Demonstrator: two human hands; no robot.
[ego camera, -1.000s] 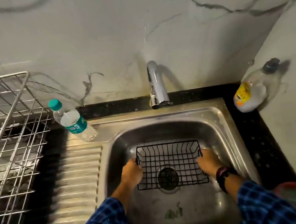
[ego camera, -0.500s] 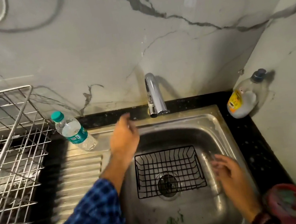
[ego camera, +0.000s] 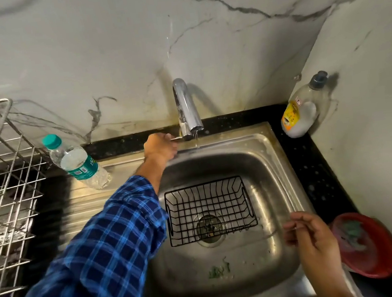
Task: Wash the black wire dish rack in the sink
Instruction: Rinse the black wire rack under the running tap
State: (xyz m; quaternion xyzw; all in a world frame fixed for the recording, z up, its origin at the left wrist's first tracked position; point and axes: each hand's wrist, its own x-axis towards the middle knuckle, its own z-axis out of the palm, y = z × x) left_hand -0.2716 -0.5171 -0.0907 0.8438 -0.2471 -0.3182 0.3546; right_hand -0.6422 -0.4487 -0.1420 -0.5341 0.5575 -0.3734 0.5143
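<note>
The black wire dish rack (ego camera: 210, 211) is seen flat on the floor of the sink (ego camera: 277, 167), open side up. It is set over the drain (ego camera: 209, 226), which shows thru the mesh. It is touched by neither hand. Bare steel is left round most of it: wide room on the right, and the widest at the front, where a smear of green residue (ego camera: 218, 270) is seen. The rack's left edge is partly covered by the blue checked sleeve (ego camera: 100, 260), so the gap there can't be judged. The back edge is kept well short of the basin's back wall.

The left hand (ego camera: 160, 148) is stretched to the back rim, w/ fingers curled round the tap lever (ego camera: 176, 139) at the base of the faucet (ego camera: 185, 107). A thin stream of water (ego camera: 196, 141) is seen just under the spout. Whether it reaches the rack can't be told.

The right hand (ego camera: 311, 235) is held above the sink's front right corner. Its fingers are loose and relaxed w/ nothing in them, apart from the rack's right edge.

A water bottle (ego camera: 77, 161) w/ a green cap is stood on the drainboard (ego camera: 92, 204), left of the basin, near the back. A steel wire rack (ego camera: 0, 186) is seen further left. A soap bottle (ego camera: 302, 109) is tucked in the back right corner of the black counter (ego camera: 312, 170). A red bowl (ego camera: 367, 245) is seen by the front right rim, near the right hand.
</note>
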